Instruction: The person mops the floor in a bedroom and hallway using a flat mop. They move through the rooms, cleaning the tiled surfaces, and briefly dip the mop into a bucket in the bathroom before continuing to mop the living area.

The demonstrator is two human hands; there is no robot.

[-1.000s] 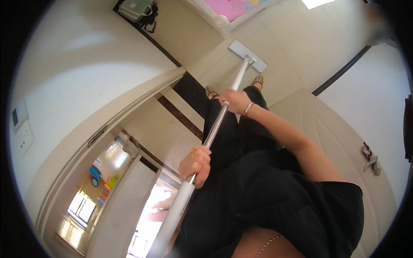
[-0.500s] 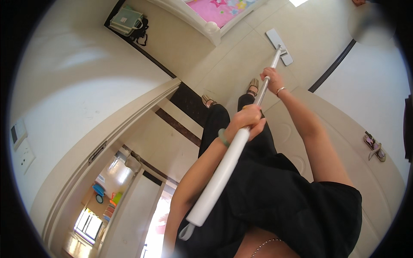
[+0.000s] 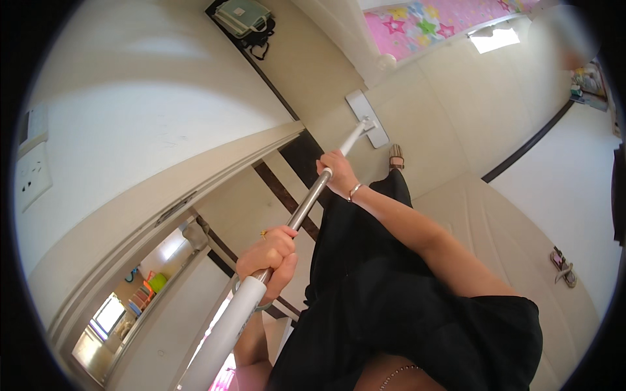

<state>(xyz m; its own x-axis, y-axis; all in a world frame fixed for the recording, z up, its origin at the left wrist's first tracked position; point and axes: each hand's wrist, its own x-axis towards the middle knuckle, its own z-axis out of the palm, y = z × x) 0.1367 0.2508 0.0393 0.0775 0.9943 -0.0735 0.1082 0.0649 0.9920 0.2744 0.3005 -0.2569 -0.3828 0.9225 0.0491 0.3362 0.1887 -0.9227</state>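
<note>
A flat mop point(image 3: 310, 205) runs slantwise through the view, with a white grip at the lower left and a bare metal stretch in the middle. Its white rectangular head point(image 3: 357, 104) lies flat on the floor, beyond the dark doorway threshold. My left hand point(image 3: 267, 260), with a ring and a green bangle, is closed round the pole just above the white grip. Farther up, my right hand point(image 3: 337, 173) wraps the pole near the joint of the metal and white sections. The grip's end runs out of view.
A bed with a pink star-patterned cover point(image 3: 417, 29) stands beyond the mop head. A green bag point(image 3: 242, 17) rests against the left wall. The door frame point(image 3: 195, 173) is close on my left, the open door point(image 3: 479, 228) on my right. My shoe point(image 3: 396, 158) is right of the mop head.
The mop head has slid left and nearer to me across the floor. Both hands have moved left and down in the view with the pole, still gripping it. The view has shifted too.
</note>
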